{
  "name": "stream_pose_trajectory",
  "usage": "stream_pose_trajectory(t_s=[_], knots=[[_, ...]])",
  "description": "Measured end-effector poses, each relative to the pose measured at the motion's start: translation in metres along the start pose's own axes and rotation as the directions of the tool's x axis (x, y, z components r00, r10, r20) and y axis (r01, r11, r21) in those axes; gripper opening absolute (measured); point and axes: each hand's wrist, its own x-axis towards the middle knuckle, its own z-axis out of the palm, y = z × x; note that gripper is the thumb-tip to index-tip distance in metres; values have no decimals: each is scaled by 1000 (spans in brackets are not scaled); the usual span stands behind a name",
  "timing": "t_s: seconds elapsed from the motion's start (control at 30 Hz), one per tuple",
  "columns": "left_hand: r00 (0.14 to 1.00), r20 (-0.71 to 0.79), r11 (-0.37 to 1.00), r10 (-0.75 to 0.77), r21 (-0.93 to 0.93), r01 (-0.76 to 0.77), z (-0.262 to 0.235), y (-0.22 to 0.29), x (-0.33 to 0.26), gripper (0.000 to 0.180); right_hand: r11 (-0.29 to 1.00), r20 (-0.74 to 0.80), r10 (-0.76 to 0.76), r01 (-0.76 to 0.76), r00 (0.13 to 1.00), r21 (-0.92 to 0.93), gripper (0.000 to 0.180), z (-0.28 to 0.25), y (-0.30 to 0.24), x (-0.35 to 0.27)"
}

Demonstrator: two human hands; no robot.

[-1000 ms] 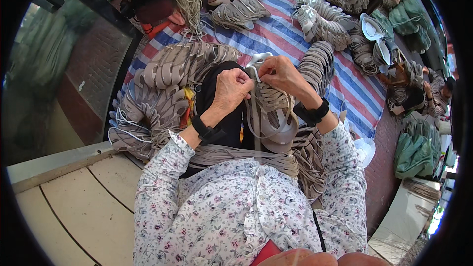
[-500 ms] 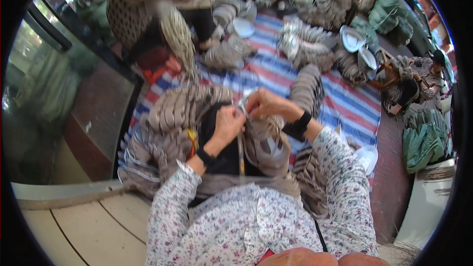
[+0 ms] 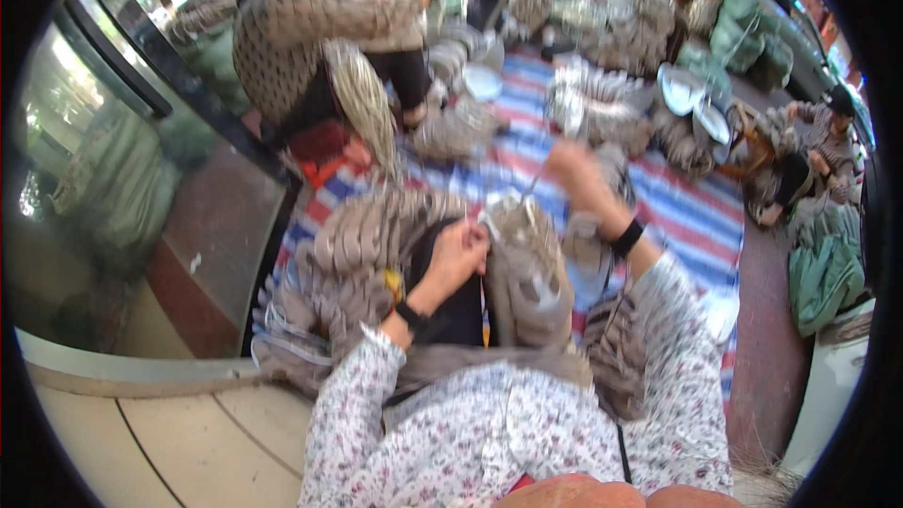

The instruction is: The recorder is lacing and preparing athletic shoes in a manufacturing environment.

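Note:
A taupe shoe upper [image 3: 539,287] with a whitish top edge lies over my lap. My left hand [image 3: 458,252] is closed at its upper left edge, the fingertips pinched together on it. My right hand [image 3: 585,181] is raised to the upper right of the upper, apart from it and smeared by motion, so its fingers do not show clearly. A thin line [image 3: 536,181] runs between that hand and the top of the upper; whether it is thread or a tool I cannot tell. Nested stacks of similar uppers [image 3: 376,235] lie to the left of my knees.
More bundles of uppers [image 3: 602,103] lie on a striped sheet [image 3: 673,216]. A hank of pale cords [image 3: 362,103] hangs near a seated person [image 3: 301,38] at the upper left. Other people sit farther off. A glass door [image 3: 141,179] stands at the left, green sacks [image 3: 826,268] at the right.
My right hand has moved away from my left, up and to the right. My left hand stays at the upper's edge. The whole view has shifted slightly.

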Motion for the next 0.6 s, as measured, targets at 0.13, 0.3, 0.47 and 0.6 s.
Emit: stream_pose_trajectory(t_s=[0.13,0.3,0.47,0.6], knots=[[999,-20,999,30,46,-29,-1,-1,0,13,735,200,569,-603,798,310,2,-66,59,19],[998,65,985,-25,169,14,0,13,-5,16,-82,530,588,-606,611,791,10,-66,33,-1],[970,85,811,229,535,-238,7,27,-21,15,-400,593,665,-454,455,797,15,-54,27,-16],[982,179,680,65,712,-175,-4,34,-27,18,-534,620,643,-318,448,783,15,-47,28,-21]])
